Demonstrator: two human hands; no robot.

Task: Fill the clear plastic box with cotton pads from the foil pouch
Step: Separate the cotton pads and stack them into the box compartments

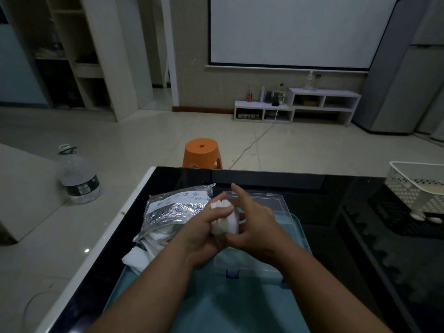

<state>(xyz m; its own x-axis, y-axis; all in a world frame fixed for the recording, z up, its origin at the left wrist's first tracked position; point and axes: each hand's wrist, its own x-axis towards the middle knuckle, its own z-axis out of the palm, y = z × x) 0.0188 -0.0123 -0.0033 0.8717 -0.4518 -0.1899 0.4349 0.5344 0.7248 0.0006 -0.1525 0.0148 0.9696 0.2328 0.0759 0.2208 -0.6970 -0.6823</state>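
Foil pouch [175, 210]: pads spilling out. Clear plastic box [249, 265]: contents hidden. Cotton pad stack [225, 224]: clasped by left grip [204, 236] and right grip [257, 227].

Dim room, pale tiled floor [144, 140]. Orange stool [201, 152] stood beyond left hand [204, 233]; water bottle [80, 179] well to its left; projector screen [293, 30] hung on far wall.

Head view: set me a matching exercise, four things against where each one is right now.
Things: 1 cotton pads; 2 foil pouch; 3 orange stool; 4 white basket.
Places: A on the floor beyond the table; B between the left hand and right hand; C at the table's far right; D on the table, left of both hands.
Pairs: 1-B; 2-D; 3-A; 4-C.
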